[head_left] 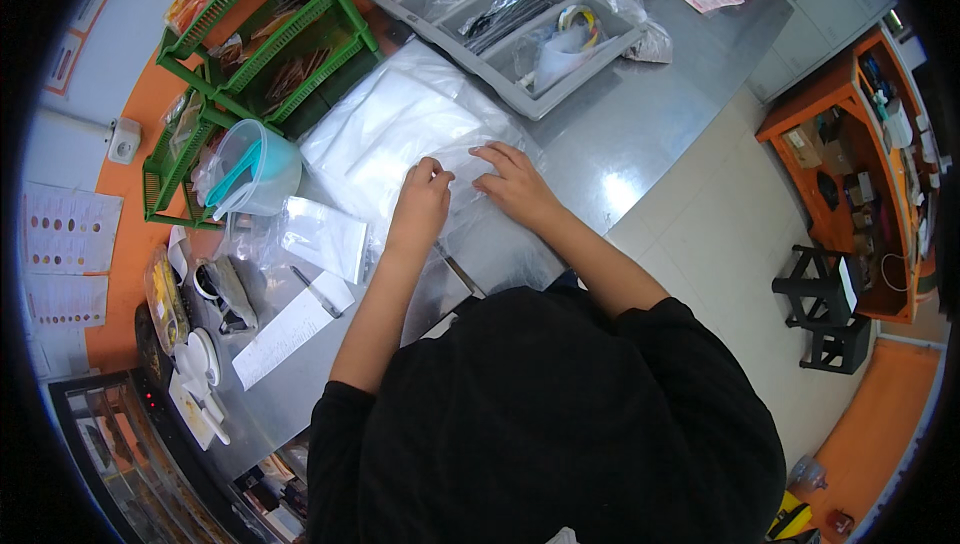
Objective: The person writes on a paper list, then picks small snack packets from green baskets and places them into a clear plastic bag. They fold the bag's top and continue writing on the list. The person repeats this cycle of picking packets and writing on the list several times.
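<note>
A pile of clear and whitish plastic bags lies on the steel table before me, its near end reaching the table's edge. My left hand is over the near part of the pile, its fingers curled towards the thumb; whether they pinch a thin film I cannot tell. To its right, my right hand rests on or just over the clear plastic, fingers bent and apart. A smaller clear packet with white contents lies left of my left forearm.
Behind the pile stands a grey divided tray holding straws and tape. Green plastic racks and a clear tub with a turquoise utensil stand left. Nearer are a pen, a paper slip and white utensils.
</note>
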